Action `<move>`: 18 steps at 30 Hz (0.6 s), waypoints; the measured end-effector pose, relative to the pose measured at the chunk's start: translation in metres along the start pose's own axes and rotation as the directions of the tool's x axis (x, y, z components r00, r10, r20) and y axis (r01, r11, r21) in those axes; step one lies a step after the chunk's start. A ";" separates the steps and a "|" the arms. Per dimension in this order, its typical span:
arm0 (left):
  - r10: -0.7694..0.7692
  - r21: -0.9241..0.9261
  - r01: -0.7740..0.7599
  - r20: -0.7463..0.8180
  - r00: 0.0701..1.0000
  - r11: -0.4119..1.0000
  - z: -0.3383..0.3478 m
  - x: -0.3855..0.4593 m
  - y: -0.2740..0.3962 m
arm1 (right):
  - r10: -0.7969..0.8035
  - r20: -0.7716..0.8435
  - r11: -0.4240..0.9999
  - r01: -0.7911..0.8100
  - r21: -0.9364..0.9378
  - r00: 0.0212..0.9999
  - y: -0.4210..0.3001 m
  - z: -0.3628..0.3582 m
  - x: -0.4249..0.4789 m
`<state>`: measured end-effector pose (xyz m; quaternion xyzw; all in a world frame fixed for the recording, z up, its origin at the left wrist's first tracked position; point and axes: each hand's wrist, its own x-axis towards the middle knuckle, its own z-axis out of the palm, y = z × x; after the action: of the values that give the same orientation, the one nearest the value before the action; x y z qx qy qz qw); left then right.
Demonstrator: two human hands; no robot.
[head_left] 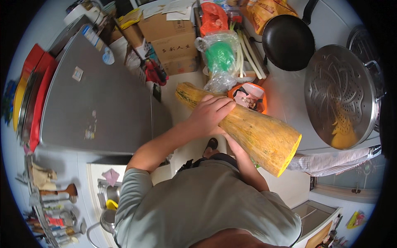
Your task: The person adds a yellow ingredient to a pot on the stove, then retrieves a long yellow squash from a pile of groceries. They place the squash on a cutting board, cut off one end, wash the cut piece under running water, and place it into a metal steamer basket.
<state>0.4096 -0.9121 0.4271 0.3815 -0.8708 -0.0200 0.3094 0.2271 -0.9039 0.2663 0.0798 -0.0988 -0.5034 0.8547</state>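
Observation:
A long orange pumpkin [260, 133] with a cut yellow face at its lower right end is held up slantwise in front of my body. My left hand [209, 116] grips it from above near the middle, fingers wrapped over the rind. Beneath the pumpkin is my right hand, mostly hidden by it; only the right forearm and a bit near the wrist show, so its grip cannot be told. Just beyond the pumpkin, an orange bag [264, 100] holds what looks like garlic.
Leeks [249, 54] and a plastic bag with a green item [220, 57] lie ahead. At right are a black frying pan [288, 42] and a steel steamer [341, 96]. Cardboard boxes [172, 46] stand ahead left, beside a grey refrigerator [105, 96].

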 end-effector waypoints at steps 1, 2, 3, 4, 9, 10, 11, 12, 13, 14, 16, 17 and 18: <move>0.043 -0.001 -0.043 0.019 0.999 0.999 0.000 0.012 -0.009 | -0.002 0.033 0.997 0.000 0.081 0.999 -0.003 0.001 0.010; 0.083 -0.002 -0.083 0.036 0.996 0.997 0.001 0.024 -0.019 | -0.040 0.071 0.998 0.037 0.050 0.997 -0.004 0.003 0.021; 0.121 0.003 -0.122 0.061 0.991 0.993 -0.001 0.038 -0.028 | -0.074 0.111 0.997 0.072 0.027 0.991 -0.004 0.006 0.035; 0.158 0.009 -0.159 0.087 0.984 0.987 -0.001 0.052 -0.036 | -0.106 0.151 0.994 0.106 0.005 0.983 -0.007 0.008 0.049; 0.316 0.067 -0.344 0.265 0.911 0.937 0.010 0.127 -0.086 | -0.541 0.166 -0.163 0.091 -0.983 0.824 -0.014 -0.024 0.129; 0.333 0.061 -0.368 0.306 0.892 0.928 0.017 0.142 -0.096 | -0.558 0.177 -0.012 0.206 -0.979 0.811 -0.015 -0.023 0.146; 0.353 0.052 -0.394 0.347 0.869 0.918 0.022 0.157 -0.106 | -0.572 0.102 0.189 0.252 -0.949 0.814 -0.015 -0.021 0.157; 0.384 0.020 -0.417 0.350 0.855 0.909 0.021 0.171 -0.116 | -0.575 0.025 0.391 0.302 -0.870 0.817 -0.015 -0.019 0.170; 0.400 0.013 -0.437 0.379 0.835 0.900 0.026 0.185 -0.126 | -0.580 -0.049 0.558 0.352 -0.752 0.813 -0.014 -0.010 0.184; 0.418 0.004 -0.459 0.408 0.812 0.889 0.033 0.199 -0.137 | -0.595 -0.074 0.575 0.359 -0.735 0.801 -0.016 0.001 0.194; 0.461 -0.027 -0.500 0.431 0.776 0.866 0.049 0.225 -0.160 | -0.608 -0.061 0.610 0.417 -0.674 0.791 -0.024 0.012 0.219; 0.454 -0.019 -0.510 0.486 0.747 0.860 0.058 0.239 -0.171 | -0.613 -0.023 0.622 0.464 -0.631 0.790 -0.032 0.011 0.233; 0.441 -0.007 -0.520 0.540 0.716 0.854 0.064 0.253 -0.183 | -0.616 0.015 0.633 0.507 -0.584 0.787 -0.037 0.010 0.247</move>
<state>0.3619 -1.2257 0.4582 0.1427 -0.9892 0.0217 0.0262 0.3103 -1.1388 0.2893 -0.1006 0.1631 -0.7410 0.6436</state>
